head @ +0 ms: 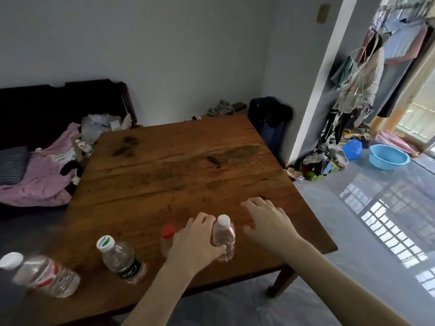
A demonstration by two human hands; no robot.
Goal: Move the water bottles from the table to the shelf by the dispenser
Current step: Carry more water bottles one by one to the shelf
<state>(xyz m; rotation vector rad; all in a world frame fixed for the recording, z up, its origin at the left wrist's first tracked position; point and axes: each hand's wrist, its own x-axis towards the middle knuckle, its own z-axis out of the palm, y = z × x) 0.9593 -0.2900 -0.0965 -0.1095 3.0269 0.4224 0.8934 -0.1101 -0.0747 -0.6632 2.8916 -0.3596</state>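
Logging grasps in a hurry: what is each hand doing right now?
Left hand: closed around the small clear plastic bottle with the white cap.
Right hand: open, fingers spread above the brown wooden table, holding nothing.

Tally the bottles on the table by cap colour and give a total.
White cap: 2, one at the left hand, one at the far left.
White-and-green cap: 1.
Red cap: 1, partly hidden behind the left hand.
Total: 4 bottles.
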